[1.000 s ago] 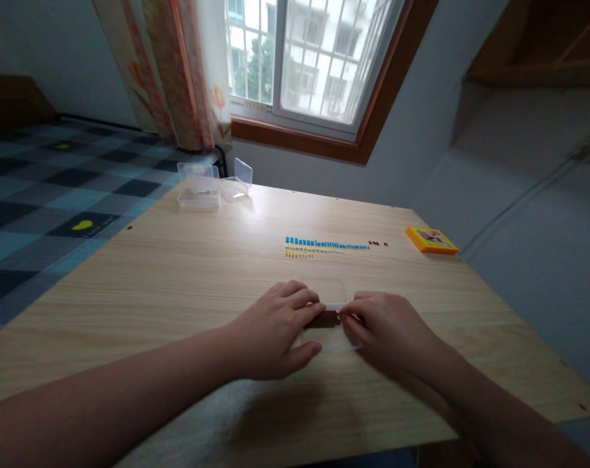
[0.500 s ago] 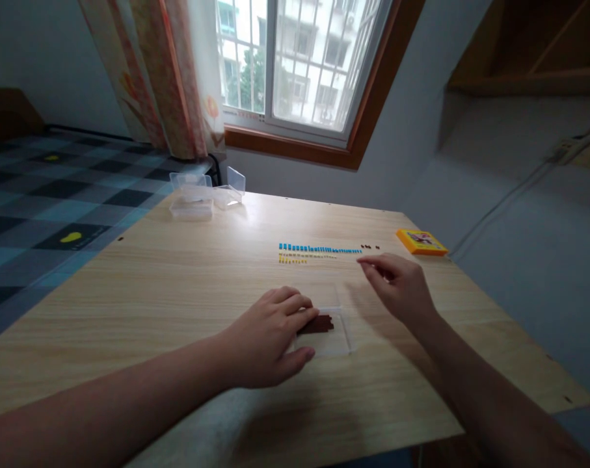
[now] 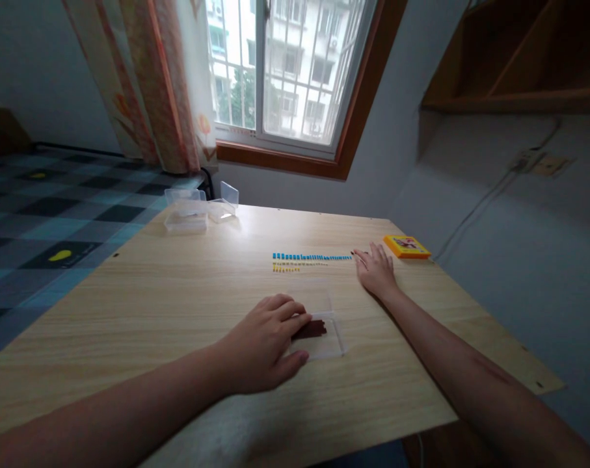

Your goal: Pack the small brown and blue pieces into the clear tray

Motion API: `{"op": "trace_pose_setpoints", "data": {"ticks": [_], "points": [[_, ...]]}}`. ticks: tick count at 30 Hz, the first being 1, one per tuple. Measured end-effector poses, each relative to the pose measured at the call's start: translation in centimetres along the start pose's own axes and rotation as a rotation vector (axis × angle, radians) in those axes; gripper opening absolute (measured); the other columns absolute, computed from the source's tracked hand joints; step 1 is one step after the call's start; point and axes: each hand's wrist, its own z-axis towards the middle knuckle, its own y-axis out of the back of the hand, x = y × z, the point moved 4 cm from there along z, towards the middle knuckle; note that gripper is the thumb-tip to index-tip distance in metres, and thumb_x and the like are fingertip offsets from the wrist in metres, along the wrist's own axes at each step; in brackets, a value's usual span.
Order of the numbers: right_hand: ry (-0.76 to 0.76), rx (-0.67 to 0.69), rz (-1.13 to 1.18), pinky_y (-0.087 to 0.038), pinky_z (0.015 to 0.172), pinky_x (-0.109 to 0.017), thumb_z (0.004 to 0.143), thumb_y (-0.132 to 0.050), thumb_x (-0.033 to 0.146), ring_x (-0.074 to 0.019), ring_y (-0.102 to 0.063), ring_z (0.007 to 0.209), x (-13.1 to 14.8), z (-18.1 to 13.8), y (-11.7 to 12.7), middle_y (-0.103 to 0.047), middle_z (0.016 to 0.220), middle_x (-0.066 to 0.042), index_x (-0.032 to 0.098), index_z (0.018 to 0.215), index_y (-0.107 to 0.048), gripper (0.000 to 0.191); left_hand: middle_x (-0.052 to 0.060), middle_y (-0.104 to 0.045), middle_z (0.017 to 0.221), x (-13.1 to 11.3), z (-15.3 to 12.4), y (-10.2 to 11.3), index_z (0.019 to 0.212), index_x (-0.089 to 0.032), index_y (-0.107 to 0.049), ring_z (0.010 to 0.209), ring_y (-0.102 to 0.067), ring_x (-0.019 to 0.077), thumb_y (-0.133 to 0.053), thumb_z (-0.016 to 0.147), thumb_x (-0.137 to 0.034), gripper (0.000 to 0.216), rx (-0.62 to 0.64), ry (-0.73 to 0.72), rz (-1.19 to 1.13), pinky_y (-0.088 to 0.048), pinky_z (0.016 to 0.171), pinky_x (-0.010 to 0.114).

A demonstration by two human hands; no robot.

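Left hand [image 3: 268, 341]: nearest the viewer, lying palm-down with loose, unclenched fingers. The fingertips press on the left edge of the clear tray and the thumb lies along its near side. It grips nothing.
Clear tray [image 3: 330, 344]: shallow and see-through, flat on the tabletop [image 3: 177, 305] just right of the left hand.
Brown pieces [image 3: 311, 329]: a small dark cluster inside the tray, touching the left fingertips.
Faint clear sheet [image 3: 314, 299]: just behind the tray. It may be a lid, but it is too pale to be sure.
Right hand [image 3: 376, 272]: farther out and well apart from the tray, stretched flat with fingers extended on the tabletop. It clasps nothing that shows.
Loose dark bits [image 3: 352, 252]: tiny specks just off the right fingertips, at the right end of the blue row.
Blue row [image 3: 311, 257]: a long straight line of small blue pieces running left from the right hand.
Yellow row [image 3: 285, 269]: a shorter line of small yellow pieces just in front of the blue row's left end.
Yellow box [image 3: 406, 247]: flat, near the tabletop's right edge, just beyond the right hand.
Clear containers [image 3: 186, 218]: open and grouped at the far left corner.
Bed [image 3: 45, 221]: has a checked cover and stands left of the tabletop.
Curtain [image 3: 153, 84] and window [image 3: 280, 65]: on the far wall.
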Motion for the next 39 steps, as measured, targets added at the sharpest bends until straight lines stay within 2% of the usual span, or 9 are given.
{"op": "trace_pose_setpoints", "data": {"ticks": [4, 7, 12, 17, 23, 27, 31, 35, 39], "points": [[0.003, 0.065, -0.044, -0.021, 0.123, -0.064, 0.104, -0.044, 0.031, -0.035, -0.028, 0.155, 0.0, 0.1, -0.6, -0.038, 0.167, -0.012, 0.03, 0.145, -0.063, 0.045, 0.012, -0.068, 0.122, 0.0, 0.1, 0.0, 0.127, -0.016, -0.065, 0.113, -0.06, 0.0327, -0.065, 0.089, -0.035, 0.042, -0.005, 0.002, 0.001, -0.047, 0.104, 0.053], [0.007, 0.071, -0.055, -0.02, 0.123, -0.064, 0.102, -0.047, 0.03, -0.0358, -0.028, 0.156, 0.1, 0.2, -0.5, -0.039, 0.167, -0.012, 0.03, 0.142, -0.066, 0.044, 0.012, -0.068, 0.122, -0.1, 0.1, 0.1, 0.128, -0.016, -0.065, 0.114, -0.06, 0.0328, -0.065, 0.089, -0.035, 0.043, -0.01, 0.002, -0.003, -0.047, 0.104, 0.053], [-0.002, 0.004, -0.046, -0.022, 0.123, -0.063, 0.097, -0.055, 0.029, -0.0387, -0.026, 0.156, -0.2, 0.2, 0.5, -0.042, 0.164, -0.012, 0.025, 0.115, -0.08, 0.031, 0.011, -0.068, 0.121, -0.2, 0.1, 0.3, 0.125, -0.016, -0.065, 0.113, -0.06, 0.0323, -0.065, 0.089, -0.034, 0.04, 0.002, 0.006, -0.007, -0.047, 0.103, 0.053], [0.027, -0.043, -0.025, -0.024, 0.121, -0.062, 0.088, -0.068, 0.034, -0.0399, -0.029, 0.154, -0.8, -0.1, 1.2, -0.05, 0.158, -0.01, 0.024, 0.094, -0.081, 0.018, 0.011, -0.067, 0.122, -0.2, 0.1, 0.3, 0.124, -0.017, -0.064, 0.113, -0.059, 0.0325, -0.065, 0.089, -0.034, 0.039, 0.001, 0.013, -0.004, -0.047, 0.102, 0.052], [0.057, -0.071, -0.022, -0.025, 0.12, -0.06, 0.087, -0.07, 0.038, -0.0392, -0.034, 0.15, -1.4, 0.1, 1.7, -0.054, 0.153, -0.012, 0.025, 0.11, -0.081, 0.029, 0.012, -0.067, 0.123, -0.1, -0.1, 0.0, 0.127, -0.016, -0.063, 0.113, -0.059, 0.032, -0.064, 0.09, -0.034, 0.041, 0.003, 0.0, -0.013, -0.046, 0.103, 0.052], [0.081, -0.03, -0.028, -0.026, 0.12, -0.058, 0.087, -0.071, 0.037, -0.0379, -0.041, 0.146, -1.6, 0.2, 1.9, -0.06, 0.148, -0.012, 0.026, 0.094, -0.085, 0.019, 0.012, -0.067, 0.123, -0.1, -0.1, 0.1, 0.126, -0.017, -0.063, 0.113, -0.059, 0.0322, -0.063, 0.09, -0.034, 0.039, -0.004, 0.0, -0.01, -0.047, 0.102, 0.051], [0.127, 0.036, -0.021, -0.032, 0.119, -0.048, 0.087, -0.071, 0.029, -0.0306, -0.049, 0.139, -1.7, 0.2, 2.3, -0.063, 0.143, -0.01, 0.028, 0.089, -0.085, 0.015, 0.012, -0.067, 0.123, 0.0, 0.1, 0.2, 0.128, -0.017, -0.063, 0.112, -0.059, 0.0319, -0.063, 0.09, -0.034, 0.041, 0.004, 0.01, -0.007, -0.047, 0.102, 0.051], [0.129, 0.066, -0.01, -0.035, 0.118, -0.042, 0.086, -0.07, 0.025, -0.0275, -0.053, 0.136, -1.9, 0.0, 3.3, -0.064, 0.142, -0.011, 0.026, 0.093, -0.085, 0.017, 0.012, -0.067, 0.122, 0.0, 0.1, 0.2, 0.127, -0.017, -0.063, 0.112, -0.059, 0.0322, -0.062, 0.091, -0.034, 0.04, 0.009, 0.018, -0.002, -0.047, 0.102, 0.053], [0.091, 0.089, 0.0, -0.043, 0.109, -0.041, 0.089, -0.069, 0.037, -0.0276, -0.06, 0.122, -1.5, -0.4, 4.0, -0.07, 0.13, -0.009, 0.026, 0.096, -0.085, 0.021, 0.012, -0.067, 0.123, 0.0, 0.0, 0.1, 0.127, -0.017, -0.063, 0.112, -0.059, 0.0322, -0.063, 0.091, -0.034, 0.04, 0.002, 0.009, -0.01, -0.048, 0.102, 0.051]]}}
